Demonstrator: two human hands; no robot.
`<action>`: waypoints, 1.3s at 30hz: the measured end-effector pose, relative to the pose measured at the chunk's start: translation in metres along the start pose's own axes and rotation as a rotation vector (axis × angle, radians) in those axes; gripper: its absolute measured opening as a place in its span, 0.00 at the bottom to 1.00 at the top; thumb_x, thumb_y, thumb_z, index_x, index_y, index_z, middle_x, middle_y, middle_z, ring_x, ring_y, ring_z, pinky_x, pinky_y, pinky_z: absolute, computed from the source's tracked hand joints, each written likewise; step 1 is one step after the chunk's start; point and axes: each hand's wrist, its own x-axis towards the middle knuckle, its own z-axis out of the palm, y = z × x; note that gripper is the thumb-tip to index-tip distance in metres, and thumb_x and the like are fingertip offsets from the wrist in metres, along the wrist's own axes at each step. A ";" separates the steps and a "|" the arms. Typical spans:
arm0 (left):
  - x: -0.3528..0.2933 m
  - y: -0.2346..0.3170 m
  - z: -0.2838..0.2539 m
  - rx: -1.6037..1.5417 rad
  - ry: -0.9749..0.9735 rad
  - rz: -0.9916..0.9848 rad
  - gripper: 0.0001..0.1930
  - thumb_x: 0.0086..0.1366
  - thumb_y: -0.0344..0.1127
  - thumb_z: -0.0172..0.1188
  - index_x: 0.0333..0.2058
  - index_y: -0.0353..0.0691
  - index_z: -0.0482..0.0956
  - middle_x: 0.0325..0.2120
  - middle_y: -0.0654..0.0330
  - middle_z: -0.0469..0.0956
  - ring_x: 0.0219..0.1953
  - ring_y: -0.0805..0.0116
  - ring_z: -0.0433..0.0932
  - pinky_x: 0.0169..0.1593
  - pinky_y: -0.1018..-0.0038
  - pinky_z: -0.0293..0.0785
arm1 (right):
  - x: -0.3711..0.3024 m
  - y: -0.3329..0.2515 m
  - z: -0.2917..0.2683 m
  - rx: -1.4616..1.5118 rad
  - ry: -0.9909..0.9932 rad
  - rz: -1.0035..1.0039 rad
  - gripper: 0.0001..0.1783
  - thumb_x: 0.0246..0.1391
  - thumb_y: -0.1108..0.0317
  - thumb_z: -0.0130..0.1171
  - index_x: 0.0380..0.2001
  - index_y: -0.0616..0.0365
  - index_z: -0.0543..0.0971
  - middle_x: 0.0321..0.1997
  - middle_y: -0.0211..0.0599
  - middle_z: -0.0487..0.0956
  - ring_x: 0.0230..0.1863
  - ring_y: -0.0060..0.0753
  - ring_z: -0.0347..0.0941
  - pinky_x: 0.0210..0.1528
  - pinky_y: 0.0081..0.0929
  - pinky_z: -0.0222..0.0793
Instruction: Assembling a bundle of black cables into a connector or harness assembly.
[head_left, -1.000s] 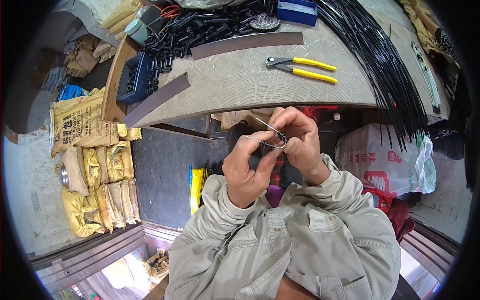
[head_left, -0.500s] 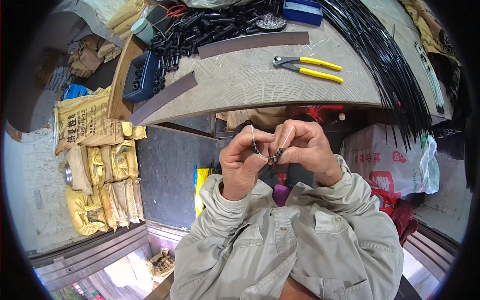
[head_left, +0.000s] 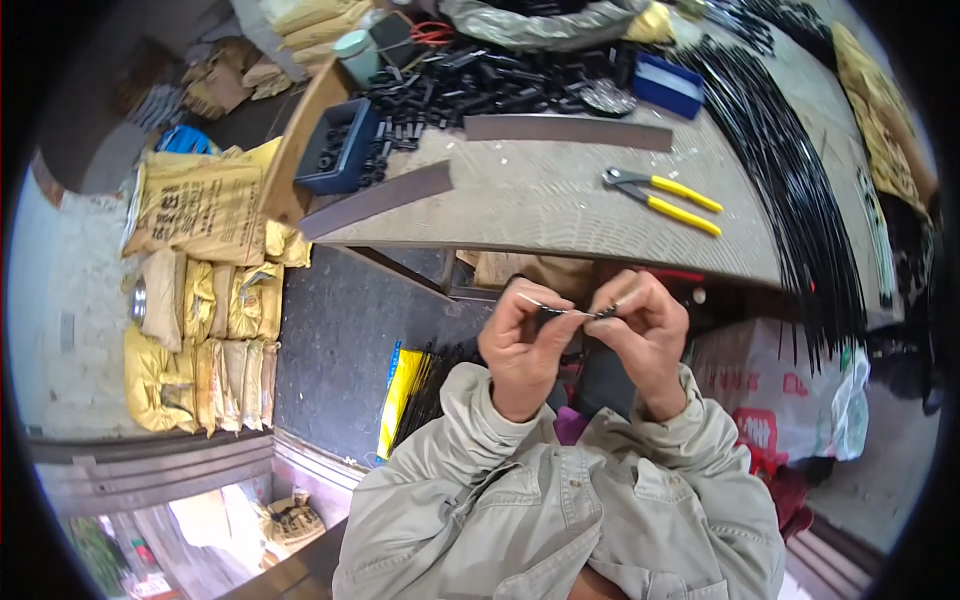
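Just off the table's front edge, my left hand (head_left: pixel 525 352) and my right hand (head_left: pixel 648 335) are raised close together. Both are closed in a pinch on one thin white cord, which carries small black beads (head_left: pixel 606 313). Some beads sit by each hand's fingertips, and a short length of cord spans the gap between the thumbs. The fingers partly cover the cord, and its far ends stick up past them. On the table beyond lies a pair of cutting pliers (head_left: pixel 665 198) with yellow handles, touched by neither hand.
The table (head_left: pixel 540 215) bears a heap of black tubular parts (head_left: pixel 480 85), two dark flat strips (head_left: pixel 570 132), blue bins (head_left: pixel 668 85) and long black rods (head_left: pixel 790 190) overhanging the right edge. Yellow sacks (head_left: pixel 200 205) stand at left; a white plastic bag (head_left: pixel 790 375) is at right.
The view has tilted and shifted, so the table shows lower and further right. The cord, which sagged in a curve between my hands, is now straighter. Both hands still pinch it.
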 end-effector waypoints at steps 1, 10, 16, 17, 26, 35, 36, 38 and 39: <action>0.000 -0.002 -0.002 -0.043 -0.022 -0.026 0.08 0.52 0.26 0.62 0.28 0.33 0.71 0.26 0.61 0.69 0.26 0.76 0.67 0.31 0.83 0.65 | 0.000 -0.001 0.001 0.076 0.003 0.046 0.14 0.37 0.85 0.61 0.23 0.60 0.67 0.28 0.39 0.72 0.29 0.24 0.68 0.32 0.19 0.65; 0.021 0.001 -0.058 -0.291 -0.590 -0.331 0.11 0.46 0.25 0.66 0.31 0.35 0.79 0.22 0.65 0.68 0.27 0.75 0.65 0.32 0.79 0.59 | 0.083 -0.023 -0.015 0.025 -0.768 0.694 0.07 0.39 0.77 0.63 0.25 0.68 0.77 0.28 0.39 0.78 0.33 0.28 0.73 0.37 0.22 0.67; 0.022 -0.004 -0.067 -0.315 -0.538 -0.285 0.10 0.49 0.24 0.63 0.33 0.36 0.78 0.24 0.64 0.69 0.26 0.77 0.64 0.31 0.80 0.58 | 0.191 0.050 0.062 -0.686 -0.773 0.151 0.05 0.50 0.73 0.55 0.29 0.63 0.78 0.31 0.35 0.79 0.32 0.24 0.75 0.35 0.21 0.69; 0.021 -0.002 -0.067 -0.334 -0.522 -0.266 0.10 0.50 0.25 0.62 0.34 0.35 0.78 0.24 0.64 0.69 0.26 0.77 0.64 0.31 0.80 0.59 | 0.205 0.068 0.084 -0.741 -0.788 -0.047 0.04 0.48 0.74 0.56 0.29 0.61 0.78 0.31 0.35 0.79 0.33 0.30 0.74 0.36 0.23 0.69; 0.016 -0.006 -0.082 -0.381 -0.483 -0.317 0.11 0.53 0.31 0.64 0.35 0.35 0.78 0.25 0.61 0.72 0.28 0.75 0.67 0.34 0.79 0.62 | 0.282 0.174 0.177 -1.198 -0.701 -0.490 0.07 0.39 0.67 0.61 0.27 0.50 0.79 0.32 0.31 0.75 0.41 0.36 0.70 0.42 0.36 0.65; 0.017 -0.006 -0.089 -0.420 -0.475 -0.315 0.12 0.53 0.31 0.64 0.36 0.34 0.78 0.26 0.61 0.72 0.30 0.74 0.69 0.35 0.78 0.63 | 0.280 0.161 0.173 -1.341 -0.701 -0.573 0.09 0.39 0.63 0.62 0.28 0.49 0.79 0.31 0.31 0.74 0.40 0.33 0.70 0.40 0.31 0.61; 0.014 -0.006 -0.089 -0.421 -0.466 -0.310 0.11 0.53 0.31 0.64 0.35 0.34 0.78 0.26 0.61 0.72 0.29 0.74 0.68 0.35 0.78 0.63 | 0.281 0.153 0.166 -1.263 -0.658 -0.542 0.09 0.40 0.64 0.62 0.29 0.49 0.79 0.32 0.32 0.74 0.40 0.34 0.70 0.38 0.29 0.62; 0.011 -0.003 -0.089 -0.398 -0.446 -0.319 0.11 0.52 0.30 0.63 0.35 0.34 0.78 0.25 0.62 0.71 0.28 0.75 0.67 0.34 0.78 0.62 | 0.279 0.120 0.146 -0.820 -0.675 -0.100 0.08 0.46 0.66 0.59 0.30 0.56 0.77 0.31 0.27 0.74 0.33 0.22 0.70 0.35 0.18 0.63; 0.008 -0.001 -0.091 -0.364 -0.408 -0.324 0.10 0.52 0.29 0.63 0.34 0.34 0.77 0.24 0.63 0.70 0.28 0.76 0.65 0.34 0.79 0.61 | 0.267 0.094 0.143 -0.567 -0.696 0.108 0.08 0.47 0.66 0.59 0.29 0.58 0.76 0.30 0.25 0.74 0.31 0.17 0.69 0.34 0.15 0.63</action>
